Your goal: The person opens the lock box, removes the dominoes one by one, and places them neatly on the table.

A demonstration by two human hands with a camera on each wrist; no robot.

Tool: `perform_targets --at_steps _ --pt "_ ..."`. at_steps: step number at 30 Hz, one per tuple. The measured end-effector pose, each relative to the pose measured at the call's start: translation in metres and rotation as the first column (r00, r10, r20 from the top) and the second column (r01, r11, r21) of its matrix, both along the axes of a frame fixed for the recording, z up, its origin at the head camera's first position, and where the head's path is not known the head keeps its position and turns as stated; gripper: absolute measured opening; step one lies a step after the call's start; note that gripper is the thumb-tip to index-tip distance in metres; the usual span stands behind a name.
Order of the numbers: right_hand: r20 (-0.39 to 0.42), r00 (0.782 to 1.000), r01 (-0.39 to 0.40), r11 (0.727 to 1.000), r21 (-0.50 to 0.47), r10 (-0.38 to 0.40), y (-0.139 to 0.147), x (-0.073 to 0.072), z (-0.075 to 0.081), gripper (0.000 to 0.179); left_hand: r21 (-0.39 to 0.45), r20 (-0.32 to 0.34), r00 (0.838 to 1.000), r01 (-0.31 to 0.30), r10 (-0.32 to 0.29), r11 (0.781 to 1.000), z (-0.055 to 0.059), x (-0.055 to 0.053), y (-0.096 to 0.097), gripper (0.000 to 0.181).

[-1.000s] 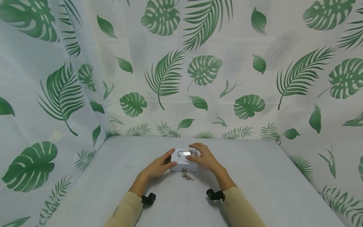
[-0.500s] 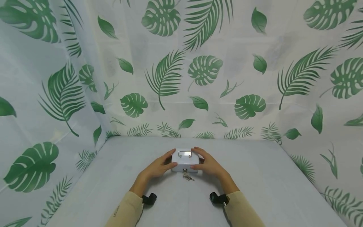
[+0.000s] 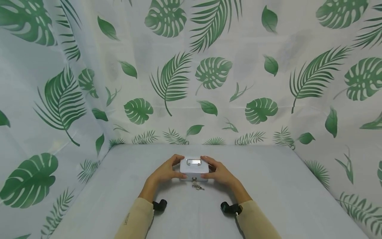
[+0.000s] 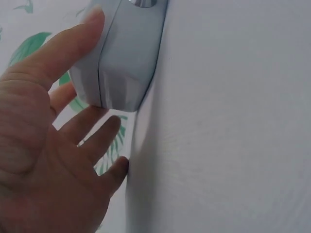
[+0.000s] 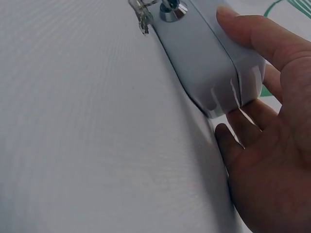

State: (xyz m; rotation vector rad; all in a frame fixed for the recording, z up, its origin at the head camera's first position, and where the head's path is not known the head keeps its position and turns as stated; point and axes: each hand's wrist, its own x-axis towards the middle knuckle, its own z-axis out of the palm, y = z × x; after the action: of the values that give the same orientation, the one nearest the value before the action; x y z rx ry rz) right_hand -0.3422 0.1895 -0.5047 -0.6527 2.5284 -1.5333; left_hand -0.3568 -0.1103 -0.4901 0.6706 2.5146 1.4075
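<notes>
A small white cash box [image 3: 194, 170] with a metal handle [image 3: 194, 162] folded flat on its lid stands on the table. From the lock [image 5: 173, 11] in its front hangs a bunch of keys [image 3: 197, 186]. My left hand [image 3: 165, 170] grips the left end, thumb at the lid's front edge and fingertips at the back corner. On the opposite end my right hand [image 3: 222, 173] holds the box the same way. Both wrist views show the seam between lid and body closed; the back of the box is hidden.
A white cloth [image 3: 197, 215] covers the table. Behind it and at both sides hang white curtains [image 3: 179, 129] printed with green leaves. Black wrist cameras [image 3: 229, 208] sit at both cuffs.
My right hand has gone from the top of the lid by the handle to the right end of the box. The left hand has shifted slightly on the left end. The box stays put.
</notes>
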Motion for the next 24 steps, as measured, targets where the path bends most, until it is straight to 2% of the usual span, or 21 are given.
perform_targets --at_steps 6,12,24 --pt "0.001 0.999 -0.033 0.999 -0.002 0.033 0.005 -0.003 -0.002 0.09 0.071 0.013 0.999 0.048 -0.049 0.996 -0.005 -0.002 -0.004 0.087" --pt "0.019 0.995 -0.092 0.993 -0.071 0.093 0.008 -0.004 -0.004 0.091 0.131 0.049 0.994 0.088 -0.095 0.987 -0.013 -0.004 -0.012 0.089" --pt "0.02 0.996 -0.082 0.993 -0.08 0.084 0.007 0.0 -0.002 0.084 0.136 0.069 0.994 0.08 -0.09 0.987 -0.014 0.002 -0.015 0.092"
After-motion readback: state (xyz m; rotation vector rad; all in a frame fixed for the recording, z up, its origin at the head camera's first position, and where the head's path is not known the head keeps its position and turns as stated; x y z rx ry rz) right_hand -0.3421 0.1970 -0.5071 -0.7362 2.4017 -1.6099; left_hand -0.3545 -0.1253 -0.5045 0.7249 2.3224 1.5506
